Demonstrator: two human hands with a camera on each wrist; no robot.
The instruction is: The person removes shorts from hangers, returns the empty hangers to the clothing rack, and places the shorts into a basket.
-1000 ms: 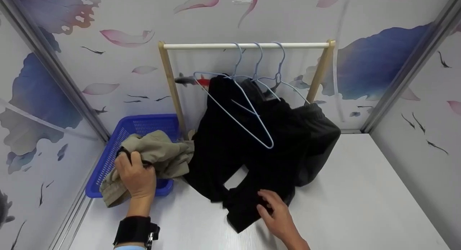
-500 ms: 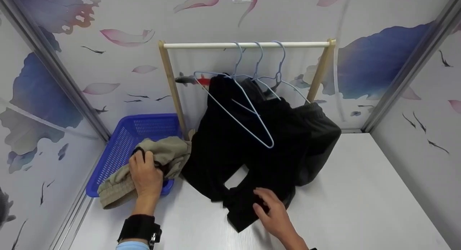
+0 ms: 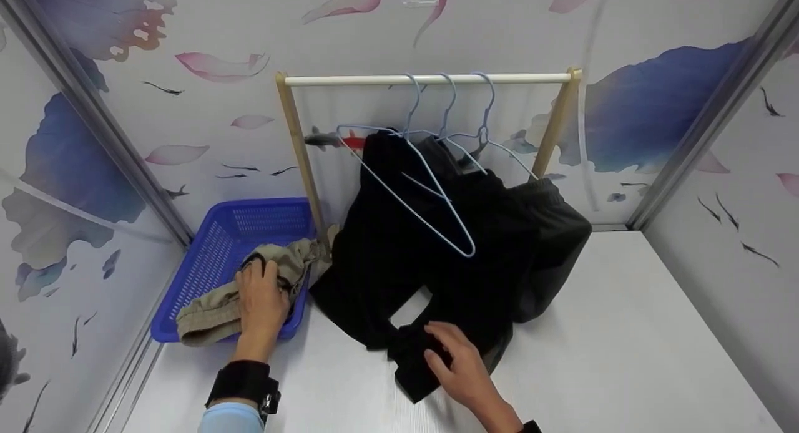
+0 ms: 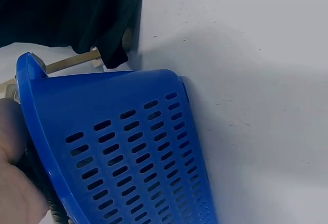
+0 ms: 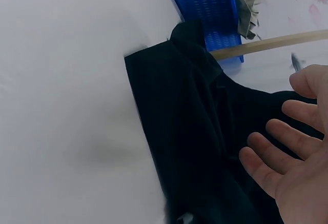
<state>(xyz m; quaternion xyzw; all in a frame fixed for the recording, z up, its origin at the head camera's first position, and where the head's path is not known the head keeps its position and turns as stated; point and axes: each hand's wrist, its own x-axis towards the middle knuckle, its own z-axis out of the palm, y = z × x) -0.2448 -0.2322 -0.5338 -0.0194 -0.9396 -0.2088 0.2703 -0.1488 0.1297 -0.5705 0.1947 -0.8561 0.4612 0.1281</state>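
My left hand [image 3: 263, 299] grips a pair of khaki pants [image 3: 209, 314] with a gathered elastic waistband and black trim. The pants lie bunched over the blue basket [image 3: 215, 252], the waistband end across its near rim. In the left wrist view, part of the hand shows beside the basket's wall [image 4: 138, 131]. My right hand [image 3: 459, 364] has relaxed, slightly bent fingers and holds nothing. It is over the lower leg of the black pants [image 3: 387, 252]; the right wrist view shows its fingers [image 5: 279, 152] spread in front of the dark cloth [image 5: 184, 116].
A clothes rack with a white rail [image 3: 349, 80] and wooden legs [image 3: 298, 146] stands at the back. Several blue hangers [image 3: 437, 186] hang on it, bearing black pants and dark grey pants [image 3: 558, 233]. Patterned walls enclose the white table [image 3: 624, 358].
My left hand has moved right and slightly down, drawing the khaki pants lower into the basket. My right hand has shifted a little left over the black pant leg.
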